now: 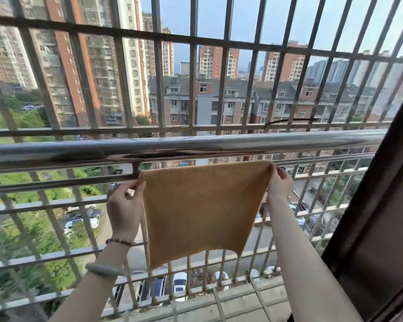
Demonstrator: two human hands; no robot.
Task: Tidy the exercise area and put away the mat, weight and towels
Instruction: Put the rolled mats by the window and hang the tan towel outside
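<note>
A square mustard-yellow towel (pixel 202 210) hangs spread flat in front of me, just below a thick shiny steel rail (pixel 172 146). My left hand (pixel 125 205) pinches its upper left corner. My right hand (pixel 280 183) pinches its upper right corner. The towel's lower edge hangs free over the balcony ledge. No mat or weight is in view.
Behind the rail stands a grid of metal window bars (pixel 159 73) with apartment blocks beyond. A lower railing of thin bars (pixel 56 203) runs under the rail. A concrete ledge (pixel 237 300) lies at the bottom, and a dark window frame (pixel 377 205) slants on the right.
</note>
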